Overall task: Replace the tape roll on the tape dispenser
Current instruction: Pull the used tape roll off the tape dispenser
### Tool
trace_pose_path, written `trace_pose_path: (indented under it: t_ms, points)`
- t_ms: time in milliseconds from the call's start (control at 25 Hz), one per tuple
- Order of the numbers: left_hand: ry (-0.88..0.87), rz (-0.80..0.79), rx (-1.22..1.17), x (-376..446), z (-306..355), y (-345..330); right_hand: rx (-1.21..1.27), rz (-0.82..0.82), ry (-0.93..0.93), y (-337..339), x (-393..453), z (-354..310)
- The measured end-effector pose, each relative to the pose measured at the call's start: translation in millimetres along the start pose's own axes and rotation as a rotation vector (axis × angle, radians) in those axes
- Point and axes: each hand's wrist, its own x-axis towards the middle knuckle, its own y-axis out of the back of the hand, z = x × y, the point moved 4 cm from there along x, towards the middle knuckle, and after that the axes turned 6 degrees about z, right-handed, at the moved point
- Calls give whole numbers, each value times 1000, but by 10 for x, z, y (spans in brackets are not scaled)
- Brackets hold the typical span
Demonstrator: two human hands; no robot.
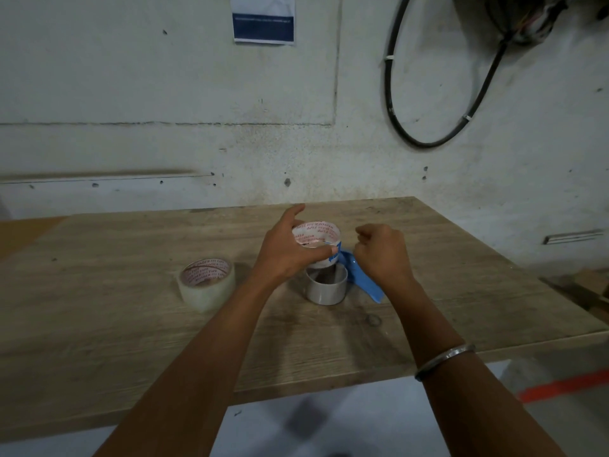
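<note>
Toward the left of the worn wooden table (pixel 131 324), a full roll of clear tape with a red-printed white core (pixel 207 284) lay alone, resting tilted on its rim, well apart from your hands. It sat nearer your left hand than your right.

At the centre, your left hand (pixel 283 255) gripped the spent white cardboard core with red lettering (pixel 315 240), thumb curled round its near side and fingers spread over the far side. The core stood just above the grey plastic hub (pixel 327 285) of the blue-handled tape dispenser (pixel 364 282). The hub's axis pointed upward, so the core probably had to lift straight up.

To the right, your right hand (pixel 382 253) was closed round the blue handle, holding the dispenser down on the table; a metal bangle (pixel 445 359) circled that forearm.

You had two rolls in all, one dispenser, one hub.
</note>
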Motion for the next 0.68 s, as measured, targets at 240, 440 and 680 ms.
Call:
trace_pose_path:
  t_ms: [240,440,680]
  points:
    - [68,15,-17,35,-115,160,246,-475,140,-65,-84,-472]
    - [61,-18,-65,-6,-114,421,201,-471,239,-273,-151,-602]
    - [106,120,17,-70,-244,909,246,-305,329,-484,-175,-985]
